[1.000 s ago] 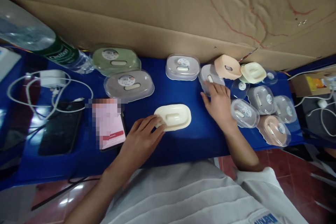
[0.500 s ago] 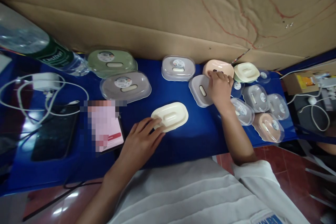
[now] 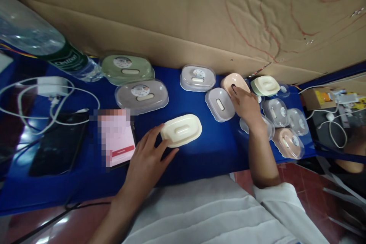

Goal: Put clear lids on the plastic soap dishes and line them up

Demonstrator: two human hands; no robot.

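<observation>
A cream oval soap dish part lies in front of me on the blue tabletop. My left hand is at its left end, fingers spread, fingertips touching or very near its edge. Farther right, the bent fingers of my right hand are on a peach soap dish, at its slot; the thumb is hidden. Just left of that hand is a lilac soap dish under a clear cover. Beyond the peach one, a cream part rests on a green base.
More covered soap dishes stand about: green, grey-lilac, lilac and peach. At left are a water bottle, a white charger with cable, a dark phone and a lit screen. Cardboard walls the back.
The view has shifted slightly. My right hand has drawn back a little to the right, uncovering more of the lilac and peach dishes. My left fingers have moved back toward the cream part's edge.
</observation>
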